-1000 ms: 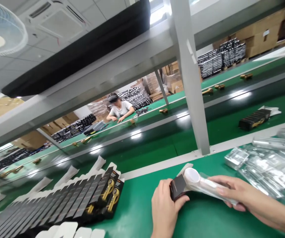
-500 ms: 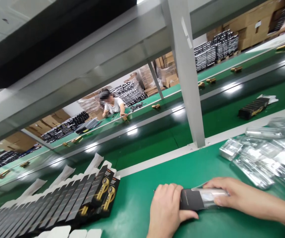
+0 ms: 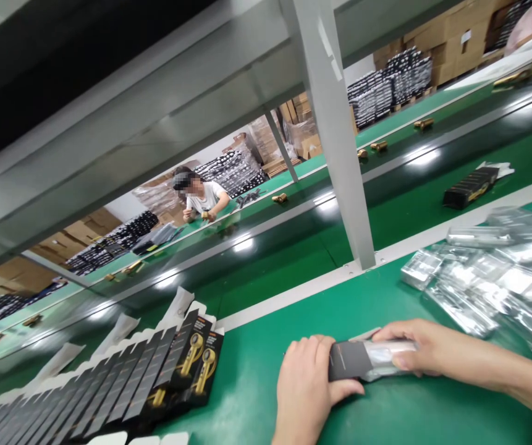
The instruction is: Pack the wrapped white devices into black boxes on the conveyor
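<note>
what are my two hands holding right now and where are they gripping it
Left hand grips the black box at its closed end; right hand holds the clear tray sticking out.

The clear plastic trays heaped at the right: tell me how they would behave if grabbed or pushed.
The clear plastic trays look thin-walled and see-through, so probably light and somewhat flexible. Their glossy faces catch the light, so likely slippery. They lie in a loose overlapping heap on the green table, so a push would probably slide several at once.
</note>
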`<state>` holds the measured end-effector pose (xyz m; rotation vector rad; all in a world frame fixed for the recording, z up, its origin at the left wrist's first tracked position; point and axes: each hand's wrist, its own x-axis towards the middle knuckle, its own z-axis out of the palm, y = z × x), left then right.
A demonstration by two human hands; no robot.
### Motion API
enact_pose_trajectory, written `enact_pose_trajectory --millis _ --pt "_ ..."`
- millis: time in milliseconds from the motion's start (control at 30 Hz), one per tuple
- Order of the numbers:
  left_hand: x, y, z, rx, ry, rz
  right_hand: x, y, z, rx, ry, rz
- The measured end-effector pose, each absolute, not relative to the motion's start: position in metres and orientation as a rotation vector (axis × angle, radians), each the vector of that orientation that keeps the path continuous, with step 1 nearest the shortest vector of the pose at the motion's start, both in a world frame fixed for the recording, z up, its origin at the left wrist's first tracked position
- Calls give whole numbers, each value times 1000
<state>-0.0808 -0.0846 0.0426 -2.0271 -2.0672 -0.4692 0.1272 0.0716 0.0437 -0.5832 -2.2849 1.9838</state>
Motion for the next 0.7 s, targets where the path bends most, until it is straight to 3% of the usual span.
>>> enact_pose_trajectory --millis 167,700 --pt "-80 -88 46 -2051 -2031 -503 131 74 48 -612 -2353 1844" --pt "-75 -87 44 -1983 -1873 -491 123 59 51 -517 -2333 1831"
